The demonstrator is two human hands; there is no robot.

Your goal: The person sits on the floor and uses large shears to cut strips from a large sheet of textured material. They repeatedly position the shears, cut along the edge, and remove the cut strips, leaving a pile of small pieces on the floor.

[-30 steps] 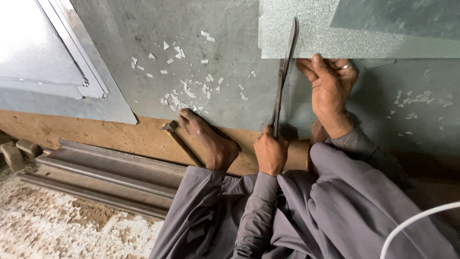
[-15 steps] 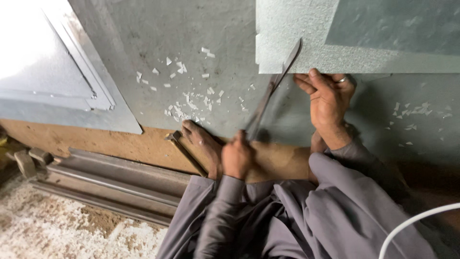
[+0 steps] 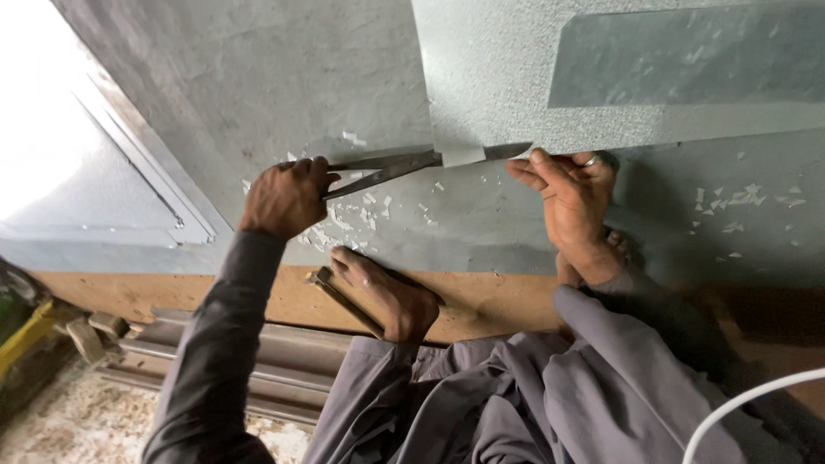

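Head view: left hand (image 3: 286, 199) grips shears (image 3: 404, 163) cutting metal sheet (image 3: 490, 77).
Right hand (image 3: 571, 202) presses flat beside the sheet's edge; sheet looks thin, stiff, sharp-edged.

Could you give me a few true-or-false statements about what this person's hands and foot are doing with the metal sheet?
1. The left hand holds the shears. True.
2. The shears point straight up the sheet. False: they lie sideways along its lower edge.
3. The right hand rests at the sheet's edge. True.
4. The foot wears a shoe. False: it is bare.
5. Pale scraps lie below the shears. True.
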